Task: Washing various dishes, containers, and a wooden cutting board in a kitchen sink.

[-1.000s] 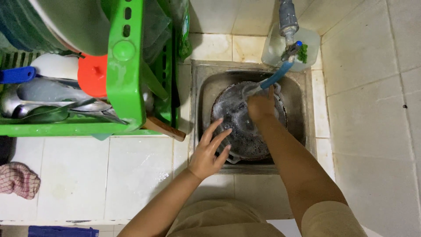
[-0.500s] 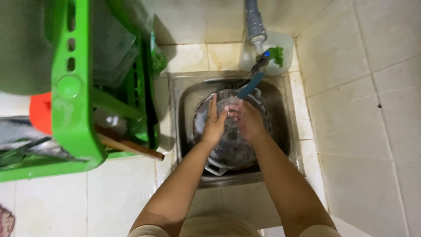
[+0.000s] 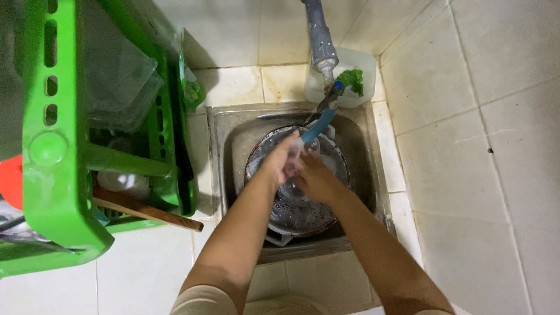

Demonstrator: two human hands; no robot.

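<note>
Both forearms reach from the near edge of the tiled counter into the small steel sink, where a round dark pan lies flat, wet and filling most of the basin. Over the pan's middle the left hand and right hand meet and touch under the blue spout, fingers loosely curled together, holding nothing I can make out. Farther back a clear tub holds a green scrubber, and a green dish rack stands to the left.

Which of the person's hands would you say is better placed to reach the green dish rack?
Probably the left hand: the green dish rack stands on its side of the sink, while the right hand would cross over.
</note>
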